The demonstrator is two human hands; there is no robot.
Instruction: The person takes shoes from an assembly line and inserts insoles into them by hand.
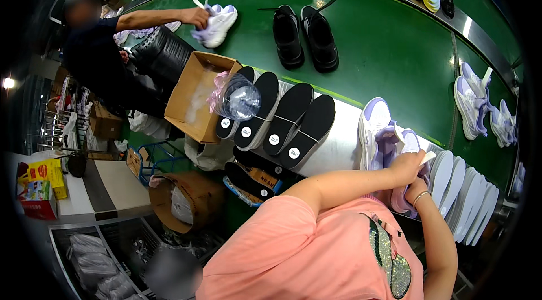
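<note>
A curved green conveyor belt (389,46) runs through a crowded workshop, edged by a pale metal tabletop (339,147). On that edge lie four black foam insoles (282,119), matte, with round white stickers, and a fanned row of white insoles (463,193). Glossy black shoes (305,37) stand on the belt. An open cardboard box (195,97) sits left. The left hand (403,167) and right hand (416,187) are both closed around a white and lilac sneaker (389,147) at the tabletop's edge.
</note>
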